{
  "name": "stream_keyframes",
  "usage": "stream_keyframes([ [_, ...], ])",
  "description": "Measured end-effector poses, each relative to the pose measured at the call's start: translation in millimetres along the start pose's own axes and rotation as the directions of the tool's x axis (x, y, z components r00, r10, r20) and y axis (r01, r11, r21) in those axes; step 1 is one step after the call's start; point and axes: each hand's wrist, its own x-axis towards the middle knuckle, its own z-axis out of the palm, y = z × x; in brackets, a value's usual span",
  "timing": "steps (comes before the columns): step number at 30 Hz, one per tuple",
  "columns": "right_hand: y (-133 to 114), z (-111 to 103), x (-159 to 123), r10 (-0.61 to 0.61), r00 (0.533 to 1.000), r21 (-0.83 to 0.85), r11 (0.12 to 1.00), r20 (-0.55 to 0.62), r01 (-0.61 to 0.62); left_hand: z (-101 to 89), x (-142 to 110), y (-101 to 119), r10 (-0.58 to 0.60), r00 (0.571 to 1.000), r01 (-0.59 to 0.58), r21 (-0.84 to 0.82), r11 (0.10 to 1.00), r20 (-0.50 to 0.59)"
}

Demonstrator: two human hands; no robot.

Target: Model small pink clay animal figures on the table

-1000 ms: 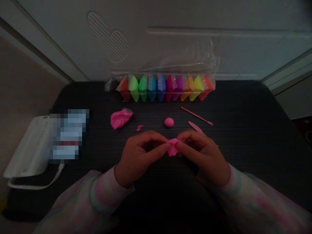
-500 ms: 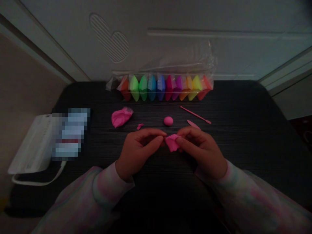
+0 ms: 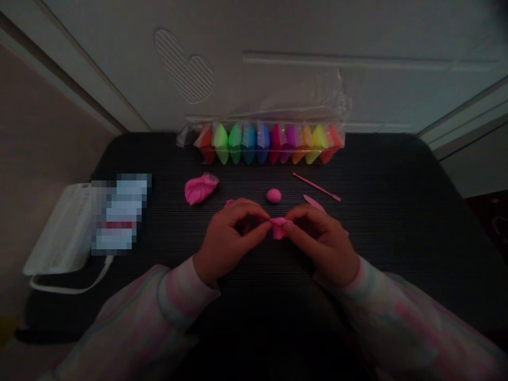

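Observation:
Between my two hands is a small crumpled piece of pink modelling clay (image 3: 279, 228). My left hand (image 3: 232, 238) pinches its left edge between thumb and forefinger. The thumb and fingers of my right hand (image 3: 323, 241) grip its right side. Just beyond the fingertips a smooth pink clay ball (image 3: 273, 196) rests on the dark table (image 3: 246, 174). A pink clay knife (image 3: 313, 202) lies partly behind my right hand, with a thin pink modelling stick (image 3: 316, 186) above it. A pink scrap (image 3: 229, 202) shows partly behind my left hand.
A crumpled pink clay packet (image 3: 200, 189) lies at left. Along the back, clear packaging holds a row of coloured clay packs (image 3: 262, 144) against a white panel (image 3: 278, 32). On the left are a blurred-out phone (image 3: 121, 211), a white flat object (image 3: 61, 230) and a white cable (image 3: 85, 288).
The clay piece between my fingers looks smaller and more bunched, and both hands sit slightly higher. My left hand now partly covers the pink scrap. The view has shifted a little.

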Motion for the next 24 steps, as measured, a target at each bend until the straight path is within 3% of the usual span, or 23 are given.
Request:
stream_keyframes([
  [8, 0.9, -0.6, -1.0, -0.012, 1.000, 0.028, 1.000, 0.024, 0.012, -0.9, 0.6, -0.9, 0.045, 0.996, -0.046, 0.009, 0.999, 0.077],
  [13, 1.0, 0.4, -0.6, -0.028, 0.998, -0.065, 0.997, 0.058, 0.031, -1.9, 1.2, 1.3, 0.016, 0.994, -0.019, 0.033, 0.999, 0.110],
  [24, 0.0, 2.2, 0.1, -0.031, 0.995, -0.156, 0.987, 0.094, 0.045, -0.3, 0.8, 0.4, 0.046, 0.995, -0.052, 0.068, 0.996, 0.094],
])
